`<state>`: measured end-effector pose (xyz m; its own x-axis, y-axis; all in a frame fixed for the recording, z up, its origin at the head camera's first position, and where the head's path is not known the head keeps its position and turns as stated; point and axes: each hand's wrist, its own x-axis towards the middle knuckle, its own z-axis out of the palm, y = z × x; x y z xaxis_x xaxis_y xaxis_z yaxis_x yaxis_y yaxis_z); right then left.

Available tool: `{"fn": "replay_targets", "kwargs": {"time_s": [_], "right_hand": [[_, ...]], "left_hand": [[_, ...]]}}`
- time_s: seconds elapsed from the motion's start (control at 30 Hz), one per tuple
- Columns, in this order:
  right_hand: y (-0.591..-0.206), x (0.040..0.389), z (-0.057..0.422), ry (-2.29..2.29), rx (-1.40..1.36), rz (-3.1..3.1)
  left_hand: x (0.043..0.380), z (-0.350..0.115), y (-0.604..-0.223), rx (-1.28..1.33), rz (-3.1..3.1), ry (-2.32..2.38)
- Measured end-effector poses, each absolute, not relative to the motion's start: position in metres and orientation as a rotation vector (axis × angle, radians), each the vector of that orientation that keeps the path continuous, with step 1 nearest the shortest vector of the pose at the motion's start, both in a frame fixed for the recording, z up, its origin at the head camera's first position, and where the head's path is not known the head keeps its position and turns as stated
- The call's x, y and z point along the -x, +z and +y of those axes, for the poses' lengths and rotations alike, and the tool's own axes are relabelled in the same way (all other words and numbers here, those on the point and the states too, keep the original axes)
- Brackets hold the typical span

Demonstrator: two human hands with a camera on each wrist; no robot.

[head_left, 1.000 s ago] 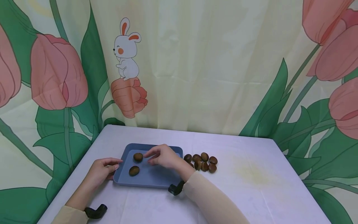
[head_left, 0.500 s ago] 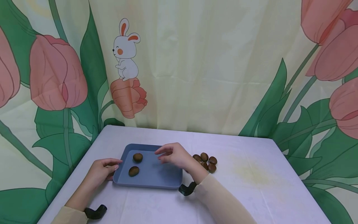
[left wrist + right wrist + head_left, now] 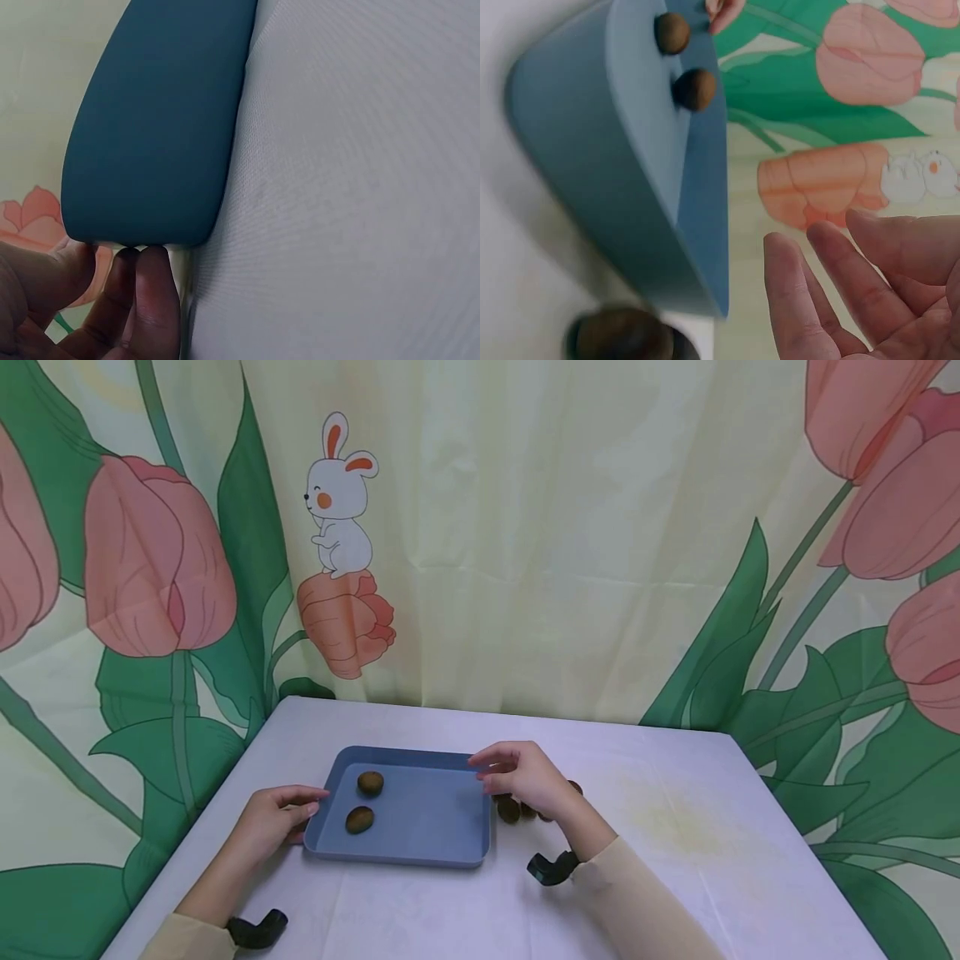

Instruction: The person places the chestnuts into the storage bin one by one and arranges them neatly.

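A blue rectangular tray lies on the table, with two brown chestnuts toward its left end. My left hand holds the tray's left edge; the left wrist view shows its thumb and fingertips against the outside of the end wall. Over the tray's right rim hovers my right hand, fingers loosely bent and spread, nothing between them. Beneath it is a cluster of chestnuts, mostly hidden by the hand and wrist. In the right wrist view a blurred chestnut appears just outside the tray.
A white cloth covers the table, with a faint yellowish stain on its right part. Behind stands a curtain printed with tulips and a rabbit. Each wrist carries a black camera mount.
My right hand has moved rightward from beside the chestnuts in the tray to above the right rim, now covering much of the cluster. The left hand, tray and two chestnuts stay in place.
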<state>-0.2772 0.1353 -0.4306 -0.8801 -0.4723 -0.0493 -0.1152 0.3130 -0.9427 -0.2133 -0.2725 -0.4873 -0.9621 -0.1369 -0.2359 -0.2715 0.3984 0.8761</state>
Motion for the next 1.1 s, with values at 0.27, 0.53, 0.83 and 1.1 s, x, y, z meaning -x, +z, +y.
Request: {"fn": "replay_targets", "kwargs": {"time_s": [0.27, 0.53, 0.83, 1.1], "right_hand": [[-0.434, 0.276, 0.175, -1.565, 0.454, 2.363], [-0.437, 0.273, 0.205, -1.558, 0.378, 2.414], [-0.442, 0.269, 0.232, -1.506, 0.252, 2.521], [-0.449, 0.269, 0.247, -1.395, 0.205, 2.670]], "left_hand": [[0.213, -0.272, -0.487, 0.362, 2.521, 1.621], [0.214, -0.272, -0.488, 0.367, 2.522, 1.617], [0.212, -0.271, -0.488, 0.361, 2.517, 1.628], [0.213, -0.272, -0.489, 0.365, 2.516, 1.626]]}}
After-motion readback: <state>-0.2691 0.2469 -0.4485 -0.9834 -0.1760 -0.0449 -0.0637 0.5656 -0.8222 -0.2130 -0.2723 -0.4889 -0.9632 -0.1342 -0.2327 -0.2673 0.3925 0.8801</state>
